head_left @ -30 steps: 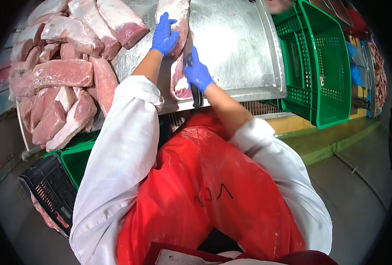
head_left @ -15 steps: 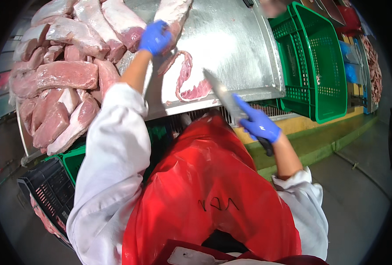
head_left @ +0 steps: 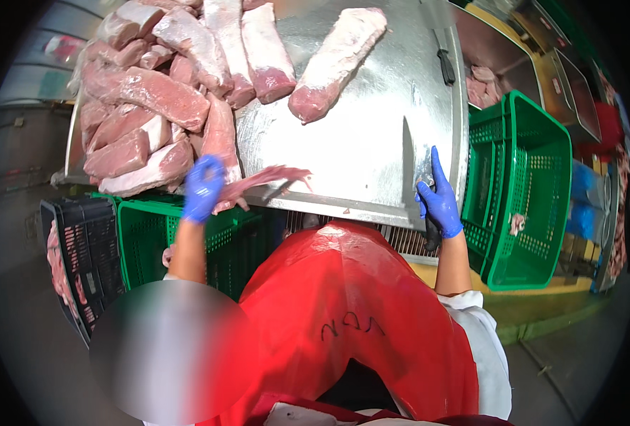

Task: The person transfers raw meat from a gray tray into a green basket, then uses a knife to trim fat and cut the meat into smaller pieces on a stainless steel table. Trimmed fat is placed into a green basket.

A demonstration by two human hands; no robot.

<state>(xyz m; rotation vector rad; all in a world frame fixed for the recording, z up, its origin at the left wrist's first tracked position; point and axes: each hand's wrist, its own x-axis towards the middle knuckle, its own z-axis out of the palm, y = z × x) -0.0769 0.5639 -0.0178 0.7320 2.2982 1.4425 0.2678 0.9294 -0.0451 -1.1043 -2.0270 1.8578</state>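
My left hand [head_left: 203, 188], in a blue glove, is closed on a thin strip of meat [head_left: 269, 177]. The strip stretches right from my fingers over the front edge of the metal table [head_left: 357, 160], above a green crate. My right hand [head_left: 440, 199], also gloved in blue, grips a knife [head_left: 423, 135] by its dark handle, index finger stretched along it. The blade points away from me over the table's right side. Apart from both hands, a pale slab of meat [head_left: 340, 60] lies farther back on the table.
Many meat slabs [head_left: 162, 96] are heaped at the left. A green crate [head_left: 230, 245] and a black crate [head_left: 81, 263] stand below the table's front left. Another green crate [head_left: 535, 255] is at the right. A second dark-handled knife [head_left: 445, 65] lies near the far right edge.
My left hand has left the slab at the back and come nearer, lifting the meat strip off the table. The knife has swung from pointing leftward to pointing away. The view has shifted.
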